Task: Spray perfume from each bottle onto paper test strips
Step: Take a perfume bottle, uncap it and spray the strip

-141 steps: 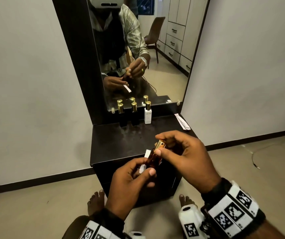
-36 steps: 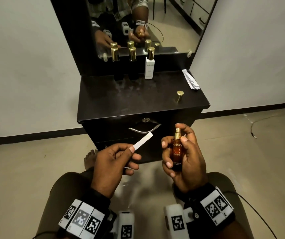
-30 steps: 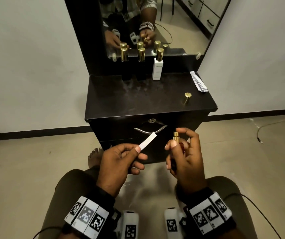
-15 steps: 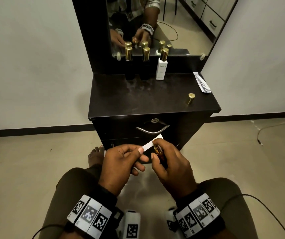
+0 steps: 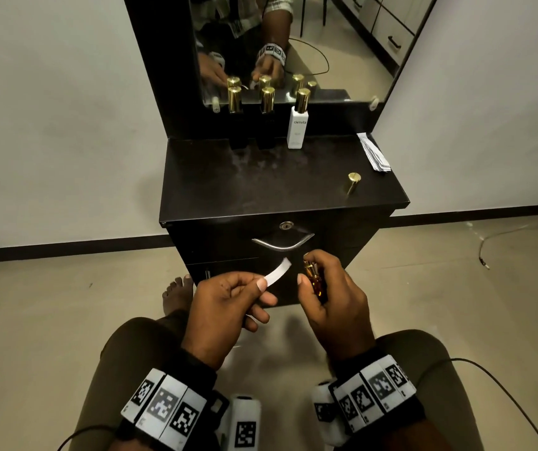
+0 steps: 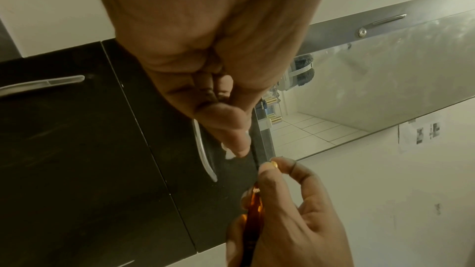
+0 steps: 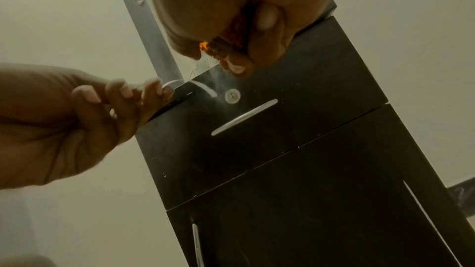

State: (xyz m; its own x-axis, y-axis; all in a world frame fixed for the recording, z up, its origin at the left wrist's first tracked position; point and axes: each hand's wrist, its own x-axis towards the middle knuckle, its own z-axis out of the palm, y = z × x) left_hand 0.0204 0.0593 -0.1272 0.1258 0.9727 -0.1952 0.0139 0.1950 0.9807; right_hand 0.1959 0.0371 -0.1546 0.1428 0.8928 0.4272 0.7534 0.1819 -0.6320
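Observation:
My left hand (image 5: 228, 297) pinches a white paper test strip (image 5: 277, 273) between thumb and forefinger, its free end pointing up and right. My right hand (image 5: 329, 297) grips a small amber perfume bottle (image 5: 314, 278) with its gold nozzle tilted toward the strip, forefinger on top. A fine mist (image 7: 218, 86) shows between nozzle and test strip (image 7: 203, 87) in the right wrist view. The amber bottle (image 6: 253, 208) sits just below the left hand (image 6: 231, 129) in the left wrist view. Both hands hover in front of the drawer, above my lap.
A black dresser (image 5: 261, 190) with mirror stands ahead. On it stand two dark bottles with gold caps (image 5: 234, 102), a white bottle (image 5: 297, 125), a loose gold cap (image 5: 353, 182) and a stack of paper strips (image 5: 374, 153). Drawer handle (image 5: 282, 245) sits just above the hands.
The right hand turned the amber bottle from upright to tilted and brought its nozzle close to the strip's tip. The left hand keeps holding the strip. Mist now shows at the nozzle.

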